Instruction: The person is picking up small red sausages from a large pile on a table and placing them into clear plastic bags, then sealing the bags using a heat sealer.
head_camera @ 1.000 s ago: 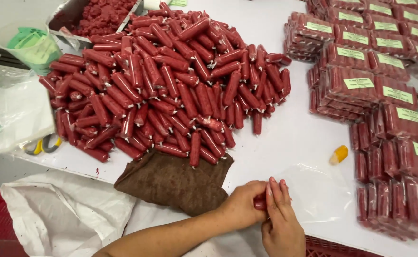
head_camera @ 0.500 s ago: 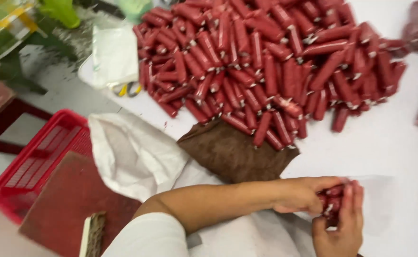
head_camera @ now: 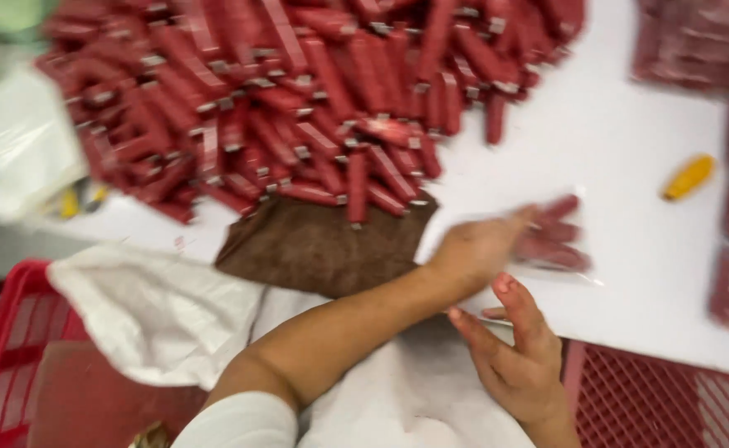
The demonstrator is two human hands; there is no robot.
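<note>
Left hand [head_camera: 476,247] lies on the white table [head_camera: 605,141], fingers on a clear bag [head_camera: 547,236] holding a few red sausages; whether it grips is blurred. Right hand [head_camera: 518,357] hovers open near the table edge, holding nothing. Sausage pile [head_camera: 298,91] and brown cloth [head_camera: 323,245] lie beyond.

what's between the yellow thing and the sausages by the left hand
Only bare white table, in the head view: nothing lies between the yellow object and the red sausages at the left hand.
</note>
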